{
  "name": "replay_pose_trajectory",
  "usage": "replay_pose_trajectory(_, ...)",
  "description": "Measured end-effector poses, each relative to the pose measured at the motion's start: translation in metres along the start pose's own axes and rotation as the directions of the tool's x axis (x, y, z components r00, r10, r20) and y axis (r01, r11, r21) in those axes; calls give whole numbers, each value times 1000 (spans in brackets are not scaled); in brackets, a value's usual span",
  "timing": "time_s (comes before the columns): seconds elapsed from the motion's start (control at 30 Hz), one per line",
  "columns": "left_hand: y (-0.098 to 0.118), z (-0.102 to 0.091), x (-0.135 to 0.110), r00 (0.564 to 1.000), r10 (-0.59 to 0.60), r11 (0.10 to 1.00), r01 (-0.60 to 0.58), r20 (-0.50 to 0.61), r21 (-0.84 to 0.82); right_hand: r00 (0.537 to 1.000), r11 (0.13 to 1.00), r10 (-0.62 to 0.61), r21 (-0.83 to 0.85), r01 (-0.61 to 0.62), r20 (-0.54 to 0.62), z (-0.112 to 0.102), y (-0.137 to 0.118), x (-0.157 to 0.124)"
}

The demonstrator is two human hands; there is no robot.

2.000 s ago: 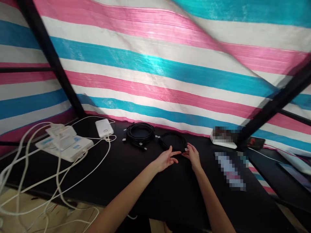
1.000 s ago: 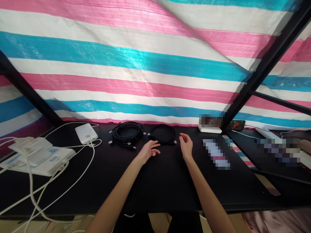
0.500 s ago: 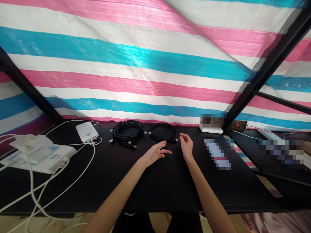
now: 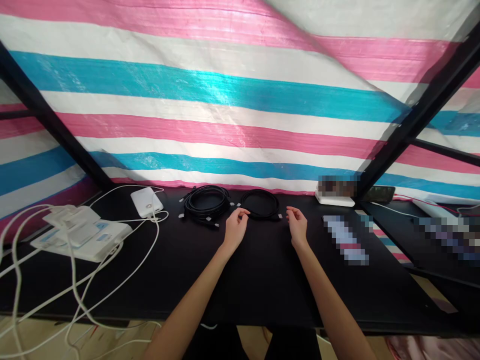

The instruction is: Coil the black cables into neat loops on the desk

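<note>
From the head camera, the person is reaching both arms over a black table [image 4: 270, 285] from its near edge. The smaller black cable coil [image 4: 267, 217] is lying towards the far side, between the two hands and close to the striped sheet [image 4: 225, 125] that's hanging behind everything.

The main change is with the left hand [image 4: 235, 229]. Half a second ago it was stretching its fingers across the near side of that coil; now it's sitting by the coil's near left edge with the fingers curling in. The tips are coming so close to the dark cable from this angle that there's no telling whether they're pinching it or just hovering there.

The right hand [image 4: 298, 227] is hardly shifting at all. It's hanging just right of the coil, fingers loosely bent and nothing showing between them, with a pale-tipped plug [image 4: 280, 216] lying just to their left, not touching. So as far as the coil is concerned, the hands are now flanking it left and right, the right one isn't holding it, and the loop is keeping its round shape on the tabletop.

Just left of all this, a bigger cable coil [image 4: 204, 215] is lying with its plugs poking out, and farther left a small white device [image 4: 147, 201] is resting on the table.
</note>
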State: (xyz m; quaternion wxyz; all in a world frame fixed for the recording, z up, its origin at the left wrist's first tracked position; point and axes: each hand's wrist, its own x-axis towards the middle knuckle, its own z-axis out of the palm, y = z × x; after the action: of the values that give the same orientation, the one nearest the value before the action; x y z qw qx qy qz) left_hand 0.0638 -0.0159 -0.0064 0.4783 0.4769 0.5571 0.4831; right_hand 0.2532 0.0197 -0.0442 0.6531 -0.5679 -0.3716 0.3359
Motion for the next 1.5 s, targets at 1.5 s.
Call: replay_pose_trajectory(1.5, -4, 4, -9, 954, 213, 546, -296, 212, 784, 989, 976, -81, -189, 104, 128, -3, 4, -4)
